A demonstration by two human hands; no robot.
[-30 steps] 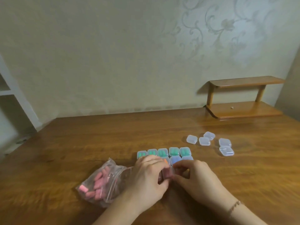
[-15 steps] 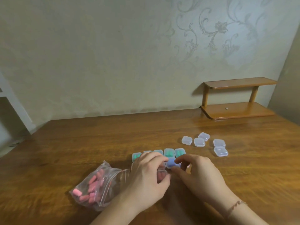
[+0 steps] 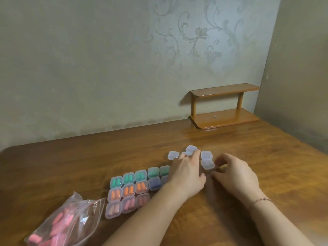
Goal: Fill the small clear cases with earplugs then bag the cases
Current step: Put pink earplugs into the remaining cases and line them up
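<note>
Filled clear cases lie in a block on the wooden table point(image 3: 71, 166): a back row with green earplugs point(image 3: 128, 178), a middle row with orange ones point(image 3: 128, 189) and blue ones point(image 3: 154, 182), and a front row with pink ones point(image 3: 128, 204). Behind them lie several empty cases point(image 3: 173, 155). My left hand point(image 3: 188, 172) reaches over them with straight fingers, its tips on one case. My right hand point(image 3: 234, 174) has curled, blurred fingers right beside the nearest empty case point(image 3: 206, 164). A zip bag of pink earplugs point(image 3: 62, 226) lies open at the front left.
A small two-tier wooden shelf point(image 3: 225, 118) stands at the back right against the patterned wall, with one tiny object on its lower board. The table's left edge curves away at the far left.
Both hands have left the filled block and moved back and right to the empty cases. A pink-filled case now sits in the front row. The camera has tilted and moved closer.
</note>
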